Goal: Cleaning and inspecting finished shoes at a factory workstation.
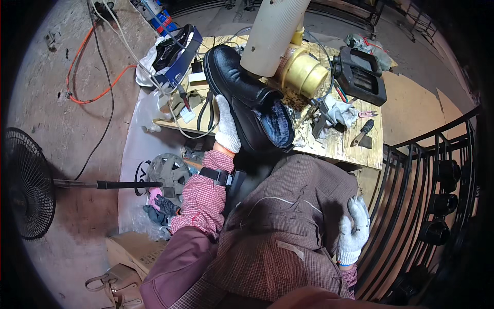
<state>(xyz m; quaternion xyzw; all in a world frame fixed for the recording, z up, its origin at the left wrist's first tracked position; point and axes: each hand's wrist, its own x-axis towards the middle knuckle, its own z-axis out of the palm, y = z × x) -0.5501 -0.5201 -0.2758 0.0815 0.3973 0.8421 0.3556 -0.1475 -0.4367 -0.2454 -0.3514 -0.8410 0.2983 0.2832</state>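
As left hand (227, 124) holds shoe (246, 95), toe (222, 57) points forward-left, long axis diagonal.

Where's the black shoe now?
In the head view, the black shoe is at upper centre, with the left hand on its left side and the pale tube at its upper right.

Glossy shoe (231, 67), fuzzy lining (277, 124); rough wooden table (337, 148), knitted gloves (355, 226)
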